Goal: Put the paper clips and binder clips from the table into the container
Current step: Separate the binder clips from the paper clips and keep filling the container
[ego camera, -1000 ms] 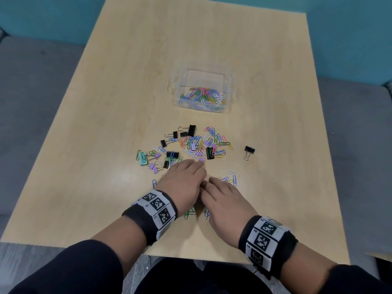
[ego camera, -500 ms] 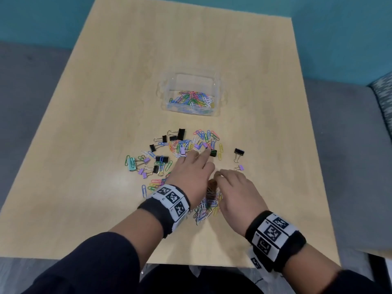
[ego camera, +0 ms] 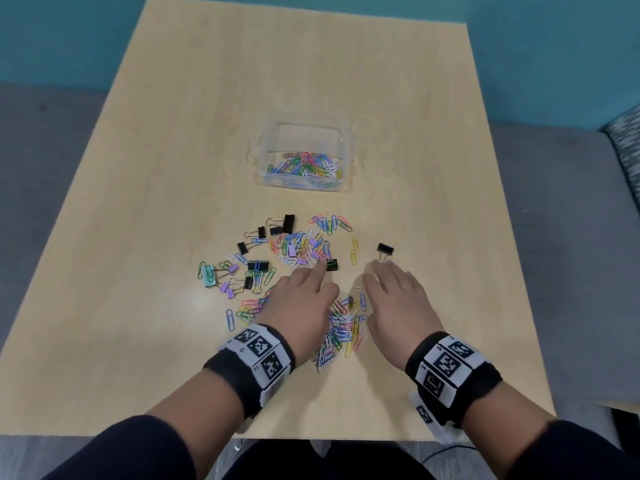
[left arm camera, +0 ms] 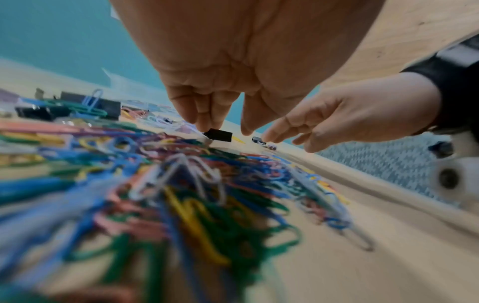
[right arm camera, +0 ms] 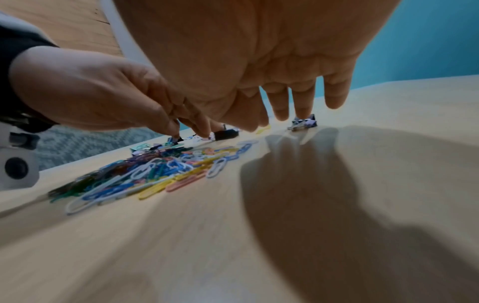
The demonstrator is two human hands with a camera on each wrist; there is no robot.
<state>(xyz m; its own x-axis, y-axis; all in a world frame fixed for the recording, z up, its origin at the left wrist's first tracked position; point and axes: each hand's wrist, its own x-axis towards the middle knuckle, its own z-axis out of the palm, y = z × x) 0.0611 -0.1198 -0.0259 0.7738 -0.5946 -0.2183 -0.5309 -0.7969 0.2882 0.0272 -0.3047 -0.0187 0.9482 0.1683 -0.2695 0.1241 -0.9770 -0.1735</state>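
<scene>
A clear plastic container (ego camera: pixel 348 147) stands mid-table with several coloured paper clips inside. Loose paper clips and black, purple and teal binder clips (ego camera: pixel 294 247) lie scattered in front of it. A heap of paper clips (ego camera: pixel 341 332) lies between my wrists. My left hand (ego camera: pixel 318 271) reaches forward, its straight fingers (left arm camera: pixel 207 121) touching a black binder clip (ego camera: pixel 331 264). My right hand (ego camera: pixel 381 275) is spread flat just short of another black binder clip (ego camera: pixel 385 250). In the right wrist view its fingertips (right arm camera: pixel 302 112) hover at a small purple binder clip (right arm camera: pixel 304 123). Neither hand holds anything.
The wooden table (ego camera: pixel 173 168) is bare to the left, to the right and behind the container. Its near edge runs just below my forearms. Grey floor and a teal wall surround it. A patterned seat (ego camera: pixel 627 150) shows at the far right.
Both hands were together over the clips near me; they have now parted and reached forward. A raked heap of paper clips lies uncovered between the wrists.
</scene>
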